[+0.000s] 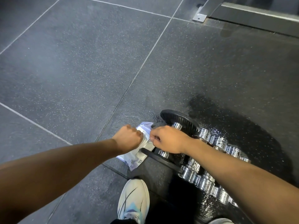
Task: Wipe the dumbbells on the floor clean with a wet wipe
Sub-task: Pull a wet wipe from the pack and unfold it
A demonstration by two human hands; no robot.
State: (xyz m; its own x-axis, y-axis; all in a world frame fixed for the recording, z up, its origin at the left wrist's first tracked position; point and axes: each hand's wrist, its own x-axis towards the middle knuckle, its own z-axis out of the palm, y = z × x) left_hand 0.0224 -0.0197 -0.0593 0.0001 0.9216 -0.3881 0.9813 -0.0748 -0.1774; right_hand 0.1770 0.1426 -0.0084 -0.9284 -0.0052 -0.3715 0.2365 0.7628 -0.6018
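A white wet-wipe pack lies flat on the dark speckled floor, just left of two dumbbells. My left hand rests on the pack's middle with its fingers curled against it. My right hand pinches something at the pack's top, beside the left hand's knuckles; what it pinches is hidden. The far dumbbell and the near dumbbell lie side by side, each with a black plate at its left end and a chrome knurled bar. My right forearm crosses over both.
My white and blue shoe stands on the floor just below the pack. A metal frame foot and a steel base rail run along the far right. Pale seams cross the floor tiles.
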